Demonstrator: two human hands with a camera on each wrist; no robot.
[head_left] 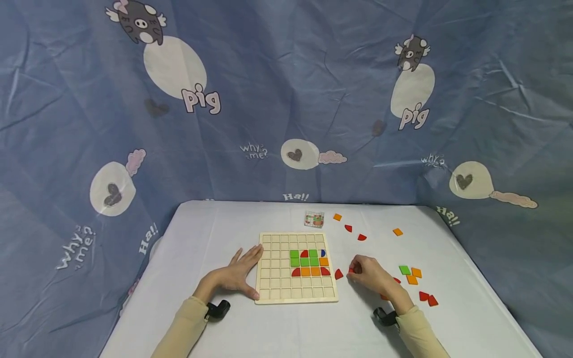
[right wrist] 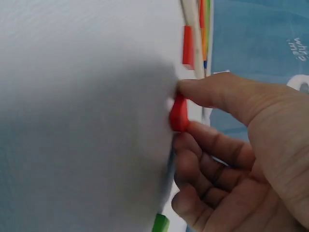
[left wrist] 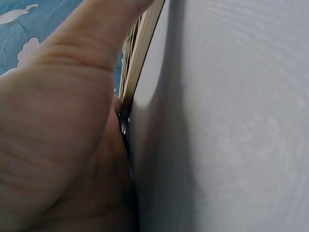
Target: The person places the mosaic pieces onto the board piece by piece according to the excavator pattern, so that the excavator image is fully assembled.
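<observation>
A wooden grid board (head_left: 274, 286) lies on the white table, and several green, red, orange and blue pieces fill part of its right half. My left hand (head_left: 239, 272) rests spread along the board's left edge, thumb near the lower corner. In the left wrist view the palm (left wrist: 53, 140) hides most of the board. To the right of the board, my right hand (head_left: 370, 274) pinches a red quarter-circle tile (right wrist: 179, 115) between thumb and fingers, low at the table surface. Another red quarter-circle tile (head_left: 338, 274) lies between this hand and the board.
A small pattern card (head_left: 314, 219) lies behind the board. Loose red tiles (head_left: 361, 237) and orange tiles (head_left: 397, 231) are scattered at the back right. A green square (head_left: 405, 270) lies right of my right hand, by more orange and red tiles. A blue curtain (head_left: 250, 99) hangs behind.
</observation>
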